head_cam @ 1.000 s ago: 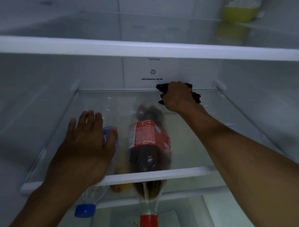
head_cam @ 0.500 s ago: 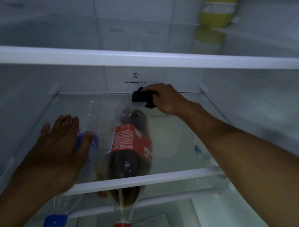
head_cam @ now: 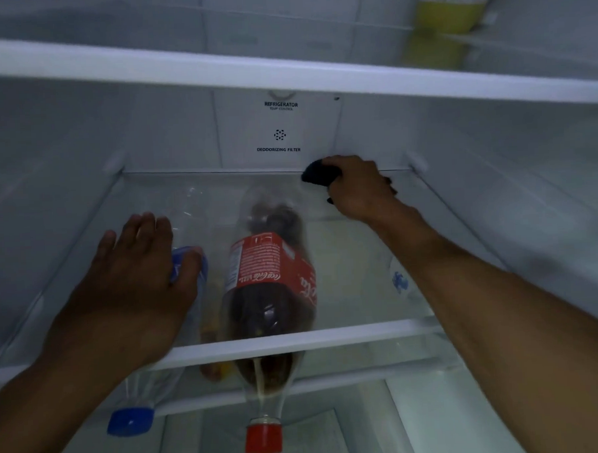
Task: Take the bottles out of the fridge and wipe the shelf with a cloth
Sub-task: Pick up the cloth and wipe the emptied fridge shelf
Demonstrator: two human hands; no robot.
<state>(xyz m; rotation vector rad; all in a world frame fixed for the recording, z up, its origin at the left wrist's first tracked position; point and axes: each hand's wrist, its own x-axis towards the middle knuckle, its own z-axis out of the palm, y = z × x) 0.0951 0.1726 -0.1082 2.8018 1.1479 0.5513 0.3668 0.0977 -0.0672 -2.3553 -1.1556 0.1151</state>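
The right hand (head_cam: 357, 186) is closed tight around the dark cloth (head_cam: 319, 173) and has slid it left along the back edge of the glass shelf (head_cam: 361, 268), from the far right corner toward the middle. The left hand (head_cam: 132, 285) stays spread flat on the clear bottle (head_cam: 190, 282) with the blue cap, not wrapped round it, and the cola bottle (head_cam: 269, 279) still lies just beside it. So the wiping goes on, but both bottles are still on the shelf, not taken out yet
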